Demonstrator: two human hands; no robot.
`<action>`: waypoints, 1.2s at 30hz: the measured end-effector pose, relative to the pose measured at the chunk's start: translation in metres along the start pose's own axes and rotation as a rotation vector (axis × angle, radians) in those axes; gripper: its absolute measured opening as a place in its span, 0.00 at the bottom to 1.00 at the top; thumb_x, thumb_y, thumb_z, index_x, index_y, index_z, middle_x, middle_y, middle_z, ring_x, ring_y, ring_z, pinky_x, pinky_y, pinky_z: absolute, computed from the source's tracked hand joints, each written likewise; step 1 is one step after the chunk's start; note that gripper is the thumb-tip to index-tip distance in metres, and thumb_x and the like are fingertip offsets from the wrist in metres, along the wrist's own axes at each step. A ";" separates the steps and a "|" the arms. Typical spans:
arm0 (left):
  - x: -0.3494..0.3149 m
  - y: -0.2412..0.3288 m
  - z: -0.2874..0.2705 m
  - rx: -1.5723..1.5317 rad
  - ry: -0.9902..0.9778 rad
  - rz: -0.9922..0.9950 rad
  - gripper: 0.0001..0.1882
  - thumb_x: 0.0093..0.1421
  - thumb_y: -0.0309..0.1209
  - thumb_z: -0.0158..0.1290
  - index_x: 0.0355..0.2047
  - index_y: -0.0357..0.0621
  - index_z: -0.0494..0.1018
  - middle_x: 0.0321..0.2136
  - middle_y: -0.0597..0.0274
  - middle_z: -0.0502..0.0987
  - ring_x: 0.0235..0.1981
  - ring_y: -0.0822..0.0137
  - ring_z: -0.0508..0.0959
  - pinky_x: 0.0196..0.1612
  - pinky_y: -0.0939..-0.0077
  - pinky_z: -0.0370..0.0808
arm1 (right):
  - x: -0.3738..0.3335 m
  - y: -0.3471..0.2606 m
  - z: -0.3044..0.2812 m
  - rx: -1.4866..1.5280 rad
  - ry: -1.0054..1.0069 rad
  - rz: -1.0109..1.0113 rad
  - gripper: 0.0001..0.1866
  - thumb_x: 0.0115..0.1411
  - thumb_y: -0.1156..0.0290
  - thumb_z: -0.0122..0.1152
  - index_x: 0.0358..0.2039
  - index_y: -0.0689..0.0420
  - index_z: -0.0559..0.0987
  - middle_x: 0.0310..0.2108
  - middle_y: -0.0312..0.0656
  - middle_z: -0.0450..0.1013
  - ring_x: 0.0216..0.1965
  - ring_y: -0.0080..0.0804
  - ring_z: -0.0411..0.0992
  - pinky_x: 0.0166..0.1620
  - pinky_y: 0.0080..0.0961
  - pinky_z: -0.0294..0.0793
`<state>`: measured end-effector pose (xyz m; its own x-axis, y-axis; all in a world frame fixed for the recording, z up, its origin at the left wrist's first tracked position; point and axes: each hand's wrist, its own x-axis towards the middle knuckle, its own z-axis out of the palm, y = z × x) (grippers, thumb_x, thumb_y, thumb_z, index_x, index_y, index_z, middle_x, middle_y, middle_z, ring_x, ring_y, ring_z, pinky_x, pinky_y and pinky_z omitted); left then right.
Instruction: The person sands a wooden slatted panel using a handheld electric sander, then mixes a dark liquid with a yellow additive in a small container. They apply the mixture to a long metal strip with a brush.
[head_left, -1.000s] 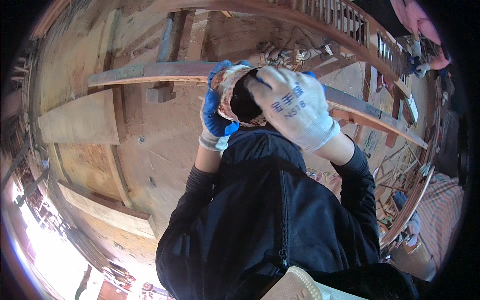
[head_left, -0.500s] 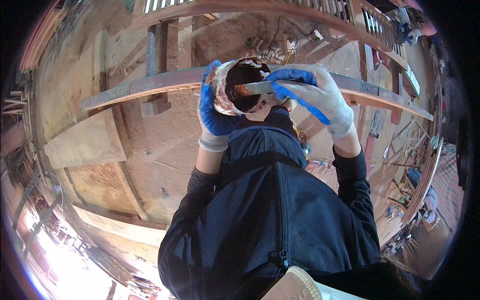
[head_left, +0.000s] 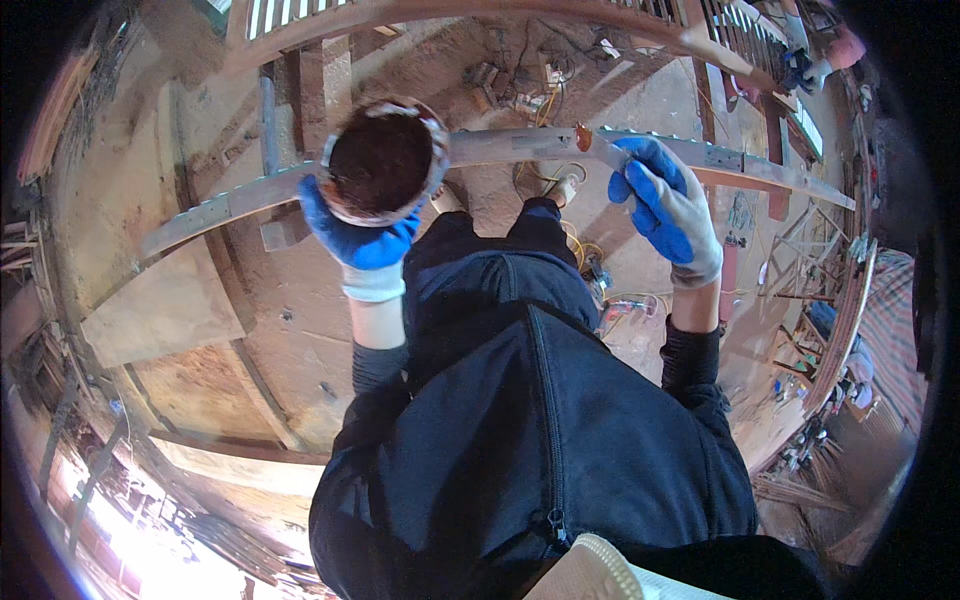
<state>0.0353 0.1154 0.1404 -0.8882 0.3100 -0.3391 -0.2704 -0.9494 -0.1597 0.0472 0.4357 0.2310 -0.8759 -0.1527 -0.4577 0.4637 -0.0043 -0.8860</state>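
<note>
My left hand, in a blue-and-white work glove, is wrapped round a round tub with a crusted rim. Dark brown paste fills its inside, which faces up. In my right hand, gloved the same way, is a putty knife whose flat blade points left. A reddish-brown dab of paste sits on the blade's tip. Behind both hands runs a long wooden rail; the dab appears over it, though whether they touch I cannot tell.
A slatted wooden frame spans the far side. Another person's gloved hand is at the far right. Cables and tools lie on the floor near my feet. Wooden boards are at the left.
The putty knife has come out of the tub and moved right, with paste on its tip. My left hand has shifted left with the tub, which now faces up more.
</note>
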 end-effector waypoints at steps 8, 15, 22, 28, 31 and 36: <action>0.056 0.013 0.015 -0.022 -0.304 -0.004 0.46 0.47 0.62 0.55 0.62 0.55 0.59 0.62 0.46 0.59 0.61 0.36 0.59 0.60 0.27 0.53 | -0.001 0.036 0.000 -1.028 0.209 -0.444 0.24 0.53 0.83 0.51 0.52 0.54 0.75 0.33 0.44 0.72 0.35 0.39 0.73 0.38 0.29 0.71; 0.078 0.011 0.003 -0.014 -0.312 -0.069 0.49 0.46 0.59 0.57 0.63 0.46 0.55 0.62 0.42 0.56 0.63 0.39 0.56 0.63 0.30 0.51 | 0.003 0.054 0.011 -1.330 0.416 -0.579 0.28 0.49 0.77 0.59 0.51 0.39 0.75 0.33 0.38 0.72 0.33 0.38 0.73 0.34 0.34 0.74; 0.080 0.014 0.002 0.005 -0.266 -0.084 0.50 0.45 0.57 0.58 0.63 0.44 0.55 0.63 0.42 0.56 0.64 0.40 0.55 0.63 0.32 0.51 | -0.002 0.091 0.015 -1.464 0.374 -0.561 0.21 0.48 0.75 0.61 0.43 0.42 0.78 0.36 0.38 0.72 0.34 0.37 0.73 0.33 0.33 0.73; 0.079 0.018 0.006 0.003 -0.278 -0.089 0.48 0.46 0.57 0.58 0.62 0.45 0.57 0.62 0.41 0.57 0.63 0.39 0.56 0.63 0.32 0.51 | -0.003 0.067 0.017 -1.323 0.428 -0.539 0.28 0.50 0.75 0.58 0.53 0.40 0.74 0.35 0.40 0.72 0.34 0.38 0.74 0.32 0.35 0.73; 0.082 0.018 0.003 0.023 -0.309 -0.086 0.48 0.46 0.57 0.58 0.62 0.43 0.57 0.62 0.41 0.57 0.63 0.38 0.56 0.63 0.32 0.51 | 0.000 0.062 0.025 -1.367 0.407 -0.480 0.28 0.50 0.77 0.57 0.53 0.40 0.73 0.35 0.41 0.72 0.33 0.39 0.74 0.32 0.36 0.73; 0.081 0.018 0.002 0.034 -0.276 -0.063 0.48 0.47 0.56 0.58 0.63 0.42 0.56 0.62 0.40 0.57 0.63 0.38 0.57 0.62 0.31 0.52 | -0.009 0.051 0.028 -1.355 0.399 -0.489 0.27 0.50 0.77 0.56 0.53 0.43 0.73 0.34 0.41 0.71 0.32 0.39 0.73 0.31 0.35 0.73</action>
<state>-0.0424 0.1236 0.1113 -0.9355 0.3476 -0.0635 -0.3366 -0.9312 -0.1397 0.0826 0.4096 0.1925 -0.9855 -0.1332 0.1052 -0.1556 0.9566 -0.2463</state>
